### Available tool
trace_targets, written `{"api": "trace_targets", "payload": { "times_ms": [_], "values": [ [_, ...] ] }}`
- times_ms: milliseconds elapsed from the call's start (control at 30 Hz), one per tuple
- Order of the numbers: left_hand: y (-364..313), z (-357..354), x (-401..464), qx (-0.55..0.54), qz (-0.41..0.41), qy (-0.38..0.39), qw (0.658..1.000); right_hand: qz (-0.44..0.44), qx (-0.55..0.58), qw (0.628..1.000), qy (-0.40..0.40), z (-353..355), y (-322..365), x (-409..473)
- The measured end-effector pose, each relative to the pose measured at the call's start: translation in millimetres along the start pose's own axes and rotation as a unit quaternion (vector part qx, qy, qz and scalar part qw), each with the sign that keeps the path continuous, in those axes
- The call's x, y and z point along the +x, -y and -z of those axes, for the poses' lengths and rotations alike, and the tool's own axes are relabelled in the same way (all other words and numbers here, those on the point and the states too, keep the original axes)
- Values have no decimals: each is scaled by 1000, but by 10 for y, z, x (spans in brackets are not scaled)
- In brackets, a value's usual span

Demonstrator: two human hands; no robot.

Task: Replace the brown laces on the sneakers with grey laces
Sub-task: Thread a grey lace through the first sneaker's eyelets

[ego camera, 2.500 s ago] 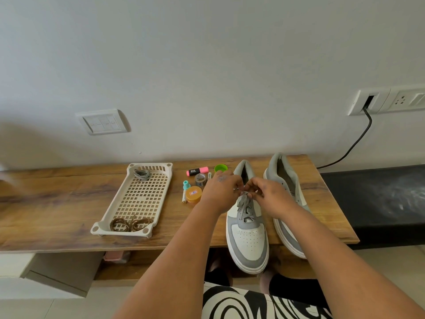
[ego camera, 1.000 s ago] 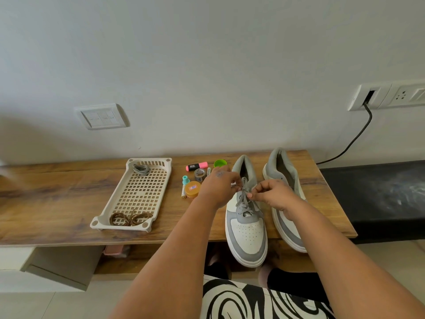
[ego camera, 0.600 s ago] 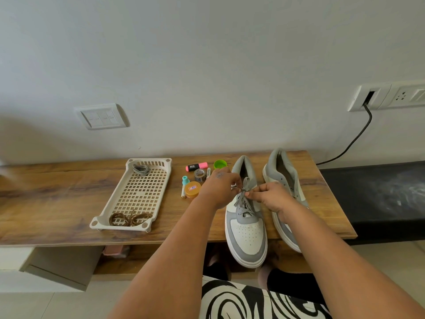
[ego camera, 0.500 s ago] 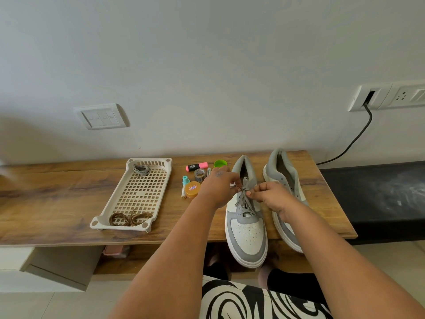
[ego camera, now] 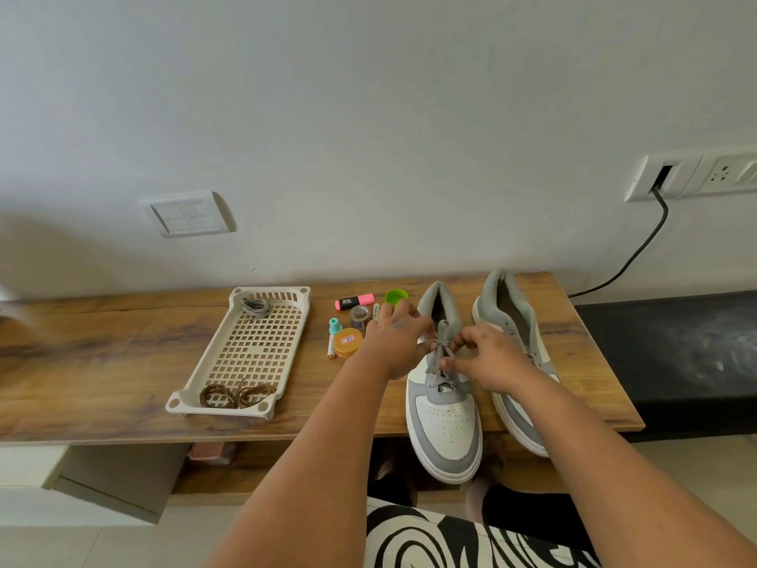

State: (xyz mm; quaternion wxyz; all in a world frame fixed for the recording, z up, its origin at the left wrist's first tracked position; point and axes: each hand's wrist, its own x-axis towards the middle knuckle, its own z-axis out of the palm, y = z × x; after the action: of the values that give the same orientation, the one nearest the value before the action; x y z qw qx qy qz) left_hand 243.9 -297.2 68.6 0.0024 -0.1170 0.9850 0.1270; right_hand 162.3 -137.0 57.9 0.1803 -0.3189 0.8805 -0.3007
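Observation:
Two white and grey sneakers stand side by side on the wooden table [ego camera: 102,362]. The left sneaker [ego camera: 444,420] carries a grey lace [ego camera: 440,348] gathered in a knot at its top eyelets. My left hand [ego camera: 393,342] pinches the lace on the knot's left side and my right hand [ego camera: 489,358] pinches it on the right. The right sneaker [ego camera: 512,321] behind my right hand shows no lace. A cream perforated tray [ego camera: 254,350] left of the shoes holds a coiled grey lace [ego camera: 256,307] at its far end and brown laces [ego camera: 237,395] at its near end.
Between tray and shoes lie a pink highlighter [ego camera: 354,301], a green cap [ego camera: 396,297], a tape roll [ego camera: 360,315], an orange tin [ego camera: 348,342] and a teal-capped marker [ego camera: 332,336]. A black cable [ego camera: 631,260] hangs from a wall socket at the right. A dark bench [ego camera: 676,354] adjoins the table.
My hands have stayed at the top of the left sneaker, working the grey lace ends. My right hand has shifted slightly, and a lace loop now stands up between the hands.

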Motion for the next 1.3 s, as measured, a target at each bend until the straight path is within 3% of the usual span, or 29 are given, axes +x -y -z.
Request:
{"api": "trace_targets", "payload": {
  "times_ms": [233, 400, 633, 800, 933, 1033, 1167, 1300],
  "values": [
    [41, -80, 30, -196, 48, 11, 979, 27, 21, 998, -56, -40, 0, 0],
    [115, -98, -1, -381, 107, 21, 918, 25, 25, 997, -63, -24, -10, -11],
    [95, -82, 19, -369, 94, 42, 924, 36, 36, 999, -20, 14, -16, 28],
    [135, -78, 5, -452, 97, 66, 884, -4, 130, 990, 46, 71, -142, 74],
    [148, -76, -16, -501, 110, 85, 854, -14, 174, 984, 43, 127, -154, 56],
    [163, -109, -16, -465, 117, 84, 874, -22, 168, 985, 30, 158, -137, 5],
    [144, -146, 26, -311, 73, 40, 947, -16, 141, 990, -2, 158, -97, -32],
    [111, -136, 27, -302, 70, 32, 950, -6, 105, 994, -28, 52, -53, -20]
  ]
}}
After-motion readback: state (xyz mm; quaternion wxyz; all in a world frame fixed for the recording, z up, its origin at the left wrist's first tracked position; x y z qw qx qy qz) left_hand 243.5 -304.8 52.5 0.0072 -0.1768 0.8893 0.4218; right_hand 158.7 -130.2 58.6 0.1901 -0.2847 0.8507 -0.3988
